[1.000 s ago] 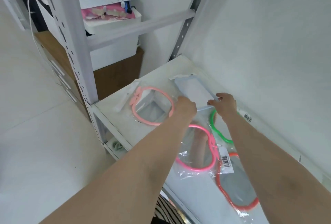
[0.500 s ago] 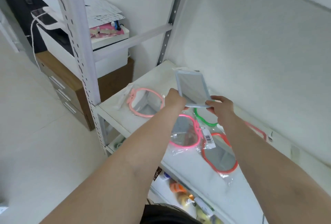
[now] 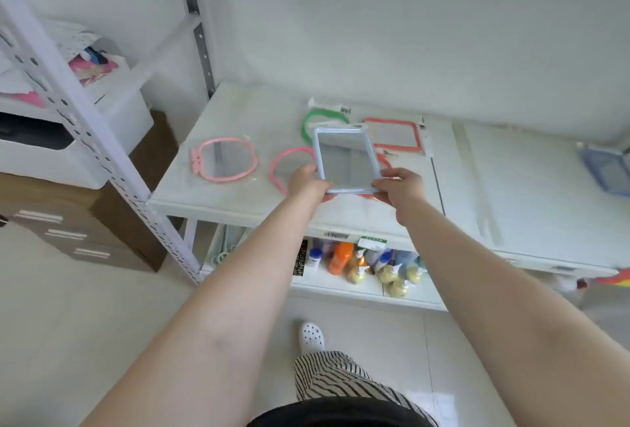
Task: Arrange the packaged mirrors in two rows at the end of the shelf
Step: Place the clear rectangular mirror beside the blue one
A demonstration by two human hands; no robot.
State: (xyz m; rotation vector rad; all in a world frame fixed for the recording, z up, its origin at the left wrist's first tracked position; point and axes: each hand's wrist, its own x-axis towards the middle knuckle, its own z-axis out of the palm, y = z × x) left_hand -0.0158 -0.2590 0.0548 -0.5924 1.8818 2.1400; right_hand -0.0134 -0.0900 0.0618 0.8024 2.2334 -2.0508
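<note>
I hold a light-blue rectangular packaged mirror point(image 3: 346, 160) above the white shelf point(image 3: 238, 201), my left hand point(image 3: 306, 184) gripping its near left corner and my right hand point(image 3: 399, 188) its near right corner. On the shelf lie a pale pink round mirror point(image 3: 223, 160) at the left, a pink round mirror point(image 3: 289, 167) partly behind the held one, a green-framed mirror point(image 3: 318, 119) at the back and a red rectangular mirror point(image 3: 395, 135) to its right. Another red frame point(image 3: 385, 162) shows just beside the held mirror.
A blue-framed mirror point(image 3: 608, 171) lies at the far right of the shelf. Bottles point(image 3: 361, 263) stand on the shelf below. A white upright post point(image 3: 85, 140) is at the left, with a printer on a wooden cabinet point(image 3: 68, 222) beyond it.
The blue mirror has been lifted off the shelf and drawn back toward me in both hands. My view has swung right and pulled back, showing more of the shelf.
</note>
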